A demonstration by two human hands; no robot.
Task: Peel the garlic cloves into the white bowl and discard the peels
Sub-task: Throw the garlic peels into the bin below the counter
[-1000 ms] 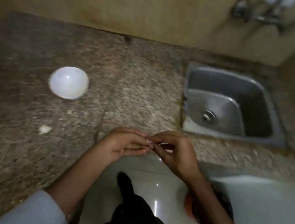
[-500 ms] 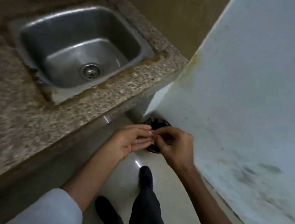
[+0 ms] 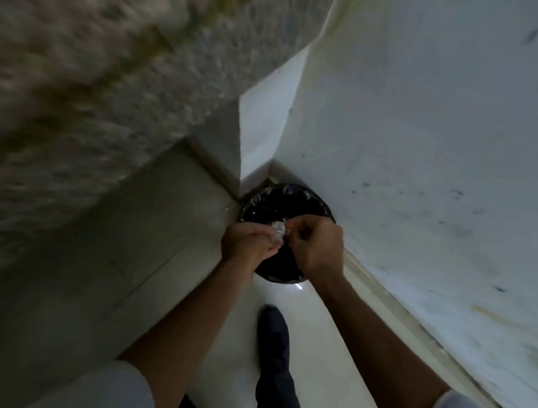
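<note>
Both hands are together, fingertips meeting: left hand (image 3: 248,243) and right hand (image 3: 314,246) each pinch a pale, papery bit of garlic (image 3: 278,231) between them; clove or peel, I cannot tell. Directly beneath the grip sits a black-lined bin (image 3: 286,203). Below that, nearer the body, a dark shoe (image 3: 273,334). Left of the grip, the blurred granite countertop (image 3: 83,67); right of it, the white wall (image 3: 459,144).

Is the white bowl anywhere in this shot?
No, no bowl shows; the left hand and right hand pinch a pale garlic piece over the black bin.
</note>
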